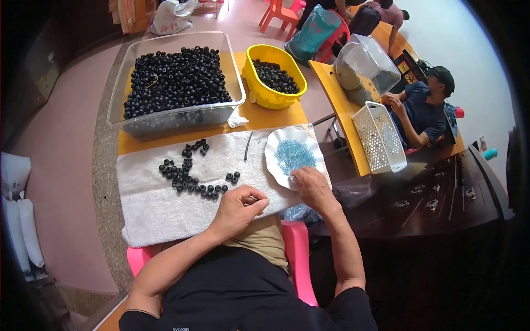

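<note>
Blue pieces [295, 156] lie in a white scalloped plate [271, 150], right hand [314, 190] at its near rim, left hand [238, 211] curled near black beads [210, 188], contents of either grip indiscernible; a press there could tip the plate, spilling them.

My black top [237, 287], small pale lettering [181, 329] on its front, short black sleeves [349, 310], khaki bottoms [260, 244] showing beyond the top, my bare forearms [179, 259], my bare left hand [236, 211], my bare right hand [313, 190]
</note>
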Demonstrator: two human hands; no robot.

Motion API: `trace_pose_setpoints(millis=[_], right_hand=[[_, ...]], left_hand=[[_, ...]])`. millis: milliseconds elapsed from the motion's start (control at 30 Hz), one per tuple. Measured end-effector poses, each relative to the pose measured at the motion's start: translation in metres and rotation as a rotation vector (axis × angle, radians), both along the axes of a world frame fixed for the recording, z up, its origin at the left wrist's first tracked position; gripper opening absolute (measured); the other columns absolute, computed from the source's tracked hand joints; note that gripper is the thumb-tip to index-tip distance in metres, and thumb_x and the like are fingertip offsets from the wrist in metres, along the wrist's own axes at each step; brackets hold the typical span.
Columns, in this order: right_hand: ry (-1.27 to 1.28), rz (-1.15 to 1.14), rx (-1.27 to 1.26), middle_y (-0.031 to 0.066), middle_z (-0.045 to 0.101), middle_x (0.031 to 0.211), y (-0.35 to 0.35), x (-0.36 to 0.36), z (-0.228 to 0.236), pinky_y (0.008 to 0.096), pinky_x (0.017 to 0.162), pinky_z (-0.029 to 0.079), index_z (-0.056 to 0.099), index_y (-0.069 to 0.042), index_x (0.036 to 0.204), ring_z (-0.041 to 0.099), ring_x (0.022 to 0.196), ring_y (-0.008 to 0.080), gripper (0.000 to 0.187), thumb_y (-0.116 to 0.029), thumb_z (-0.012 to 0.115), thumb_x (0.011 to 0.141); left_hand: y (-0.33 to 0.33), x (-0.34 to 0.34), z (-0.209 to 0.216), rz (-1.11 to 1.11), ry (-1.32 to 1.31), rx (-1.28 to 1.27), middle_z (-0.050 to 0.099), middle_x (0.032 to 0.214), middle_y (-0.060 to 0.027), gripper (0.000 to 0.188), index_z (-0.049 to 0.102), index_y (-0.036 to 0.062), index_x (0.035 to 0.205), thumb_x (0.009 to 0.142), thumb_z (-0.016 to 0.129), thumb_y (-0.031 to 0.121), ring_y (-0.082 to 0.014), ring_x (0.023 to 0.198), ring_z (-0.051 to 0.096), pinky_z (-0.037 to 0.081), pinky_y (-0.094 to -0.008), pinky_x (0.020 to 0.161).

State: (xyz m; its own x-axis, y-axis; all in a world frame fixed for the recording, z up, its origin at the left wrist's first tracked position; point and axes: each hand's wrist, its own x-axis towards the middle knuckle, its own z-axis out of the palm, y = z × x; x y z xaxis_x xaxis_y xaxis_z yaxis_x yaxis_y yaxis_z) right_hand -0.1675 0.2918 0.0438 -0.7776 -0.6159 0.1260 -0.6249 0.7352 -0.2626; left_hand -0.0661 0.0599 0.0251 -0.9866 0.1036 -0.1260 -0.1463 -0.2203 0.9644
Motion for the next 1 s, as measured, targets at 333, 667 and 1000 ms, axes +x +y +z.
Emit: trace_pose_setpoints(millis=[333,667,1000], right_hand=[[0.094,-0.037,-0.23,0.0159,0.062,0.086,0.003,-0.004,-0.003,0.0389,0.071,0.05,0.063,0.0,0.095,0.062,0.08,0.0343,0.007,-0.001,0.061,0.089],[-0.275,0.198,-0.624,0.0135,0.062,0.089,-0.048,0.043,0.031,0.0342,0.072,0.05,0.061,-0.001,0.097,0.063,0.081,0.0274,0.008,-0.001,0.064,0.089],[-0.475,0.109,-0.662,0.0087,0.064,0.086,-0.051,0.045,0.032,0.0275,0.069,0.05,0.064,0.0,0.097,0.063,0.077,0.0147,0.008,-0.004,0.065,0.091]], left_hand=[[-0.004,-0.002,-0.014,-0.024,-0.102,0.238,0.068,0.087,-0.0044,0.018,0.066,-0.0024,0.105,0.093,0.067,0.011,-0.0095,0.076,0.065,0.054,-0.0227,0.07],[-0.004,-0.011,0.002,-0.09,-0.213,0.343,0.066,0.086,-0.003,0.023,0.066,-0.0016,0.103,0.095,0.067,0.02,-0.0094,0.077,0.065,0.055,-0.0224,0.071],[-0.013,-0.008,-0.001,-0.179,-0.197,0.399,0.066,0.09,-0.0051,0.022,0.065,-0.0001,0.102,0.095,0.065,0.021,-0.0124,0.077,0.066,0.056,-0.0255,0.073]])
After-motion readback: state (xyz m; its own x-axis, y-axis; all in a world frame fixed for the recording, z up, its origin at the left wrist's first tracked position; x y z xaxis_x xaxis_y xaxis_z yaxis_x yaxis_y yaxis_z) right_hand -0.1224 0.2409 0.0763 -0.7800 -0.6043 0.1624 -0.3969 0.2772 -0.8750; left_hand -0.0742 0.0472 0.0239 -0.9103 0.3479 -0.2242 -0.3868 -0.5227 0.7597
